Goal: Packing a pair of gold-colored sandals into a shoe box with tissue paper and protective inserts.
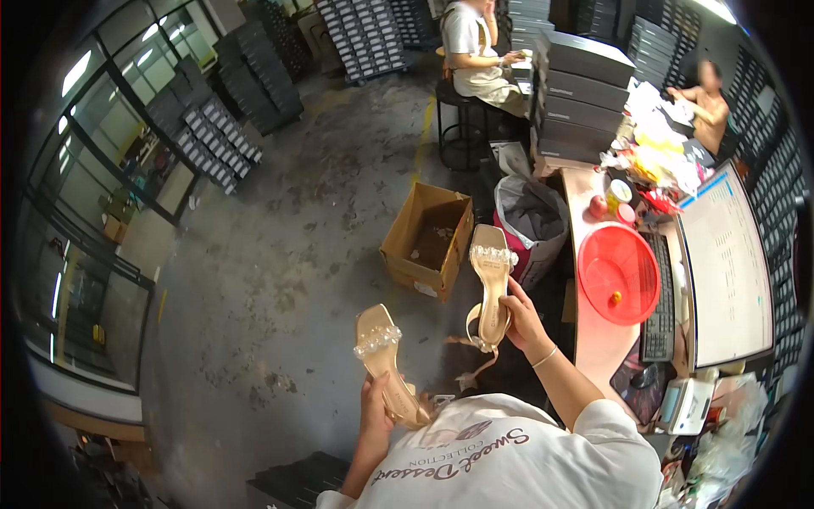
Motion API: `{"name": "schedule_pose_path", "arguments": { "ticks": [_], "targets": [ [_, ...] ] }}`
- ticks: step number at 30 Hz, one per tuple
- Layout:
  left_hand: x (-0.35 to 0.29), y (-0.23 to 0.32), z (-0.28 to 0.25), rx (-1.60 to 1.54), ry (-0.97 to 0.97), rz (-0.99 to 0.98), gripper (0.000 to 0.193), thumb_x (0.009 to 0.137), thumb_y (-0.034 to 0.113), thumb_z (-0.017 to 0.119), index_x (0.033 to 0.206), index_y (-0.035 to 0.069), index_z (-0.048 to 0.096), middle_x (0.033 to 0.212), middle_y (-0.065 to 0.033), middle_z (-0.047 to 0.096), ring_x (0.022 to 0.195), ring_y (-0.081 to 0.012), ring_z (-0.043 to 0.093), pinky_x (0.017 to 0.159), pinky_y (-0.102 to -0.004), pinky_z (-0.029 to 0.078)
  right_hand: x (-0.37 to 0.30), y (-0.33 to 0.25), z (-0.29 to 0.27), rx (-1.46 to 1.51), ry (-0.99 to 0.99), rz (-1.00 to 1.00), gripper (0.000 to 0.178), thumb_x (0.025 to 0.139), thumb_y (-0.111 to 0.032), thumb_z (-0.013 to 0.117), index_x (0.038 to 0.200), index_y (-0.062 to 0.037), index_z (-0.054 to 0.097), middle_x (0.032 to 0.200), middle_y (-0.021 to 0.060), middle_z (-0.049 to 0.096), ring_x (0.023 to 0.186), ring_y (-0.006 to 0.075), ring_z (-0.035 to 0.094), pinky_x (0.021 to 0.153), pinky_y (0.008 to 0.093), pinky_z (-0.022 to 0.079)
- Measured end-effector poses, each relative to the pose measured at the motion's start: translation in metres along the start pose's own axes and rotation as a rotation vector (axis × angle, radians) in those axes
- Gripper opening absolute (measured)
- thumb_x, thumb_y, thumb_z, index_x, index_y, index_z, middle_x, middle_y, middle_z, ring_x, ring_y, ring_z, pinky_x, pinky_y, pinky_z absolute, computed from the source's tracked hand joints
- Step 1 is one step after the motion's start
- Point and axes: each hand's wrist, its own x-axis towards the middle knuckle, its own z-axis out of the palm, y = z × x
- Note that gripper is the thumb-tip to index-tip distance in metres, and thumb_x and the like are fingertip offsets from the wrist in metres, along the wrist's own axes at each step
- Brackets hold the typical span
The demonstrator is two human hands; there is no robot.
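A beige-gold sandal [392,373] with a clear beaded strap across its toe is gripped in my left hand [376,409]. The fingers wrap its side near the arch, and its toe points up and away from me. Farther right, my right hand [527,321] holds the matching sandal [492,280] by its heel half, thumb toward the insole. That one shows the same beaded toe strap, and a thin ankle strap [473,321] loops out at its heel. Both insoles face up toward me, and the two sandals are apart from each other.
Beyond the sandals stand an open cardboard box [424,237] and a lined bag [530,216]. On the desk to my right are a red basin [617,273], a keyboard [659,297] and a monitor [727,267]. Stacked dark shoeboxes [581,97] and two seated people are farther off.
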Motion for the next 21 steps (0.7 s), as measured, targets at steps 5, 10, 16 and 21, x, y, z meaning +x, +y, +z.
{"name": "schedule_pose_path", "arguments": {
  "ticks": [5, 10, 16, 21],
  "targets": [
    [0.060, 0.012, -0.005, -0.117, 0.076, -0.045, 0.041, 0.087, 0.020, 0.057, 0.124, 0.003, 0.049, 0.091, -0.0140, 0.060, 0.082, -0.0237, 0.063, 0.069, -0.0382, 0.057, 0.101, 0.000, 0.007, -0.013, -0.045, 0.033, 0.061, 0.090, 0.002, 0.046, 0.148, -0.0090, 0.031, 0.111, 0.0085, 0.062, 0.091, 0.0172, 0.066, 0.082, 0.0328, 0.055],
    [0.147, 0.041, -0.009, -0.180, 0.137, -0.129, 0.038, 0.087, 0.031, 0.060, 0.110, 0.002, 0.055, 0.094, -0.0129, 0.063, 0.079, -0.0261, 0.065, 0.069, -0.0414, 0.057, 0.212, 0.012, 0.001, -0.040, -0.099, 0.006, 0.051, 0.091, -0.004, 0.040, 0.142, -0.0081, 0.039, 0.113, 0.0094, 0.063, 0.096, 0.0208, 0.066, 0.084, 0.0369, 0.055],
    [0.261, 0.110, 0.011, -0.133, 0.039, -0.030, 0.040, 0.087, 0.026, 0.059, 0.119, 0.003, 0.050, 0.093, -0.0134, 0.060, 0.076, -0.0252, 0.063, 0.066, -0.0397, 0.057, 0.318, -0.015, 0.012, -0.022, -0.059, 0.013, 0.046, 0.091, -0.002, 0.040, 0.137, -0.0043, 0.042, 0.109, 0.0097, 0.062, 0.097, 0.0222, 0.064, 0.088, 0.0385, 0.054],
    [0.313, 0.145, 0.040, -0.075, -0.022, 0.002, 0.043, 0.088, 0.024, 0.058, 0.124, 0.003, 0.047, 0.091, -0.0128, 0.059, 0.076, -0.0238, 0.063, 0.066, -0.0374, 0.057, 0.415, -0.039, -0.007, -0.009, -0.002, -0.012, 0.037, 0.092, -0.004, 0.037, 0.128, -0.0013, 0.047, 0.105, 0.0122, 0.063, 0.095, 0.0254, 0.065, 0.087, 0.0407, 0.054]
  ]
}}
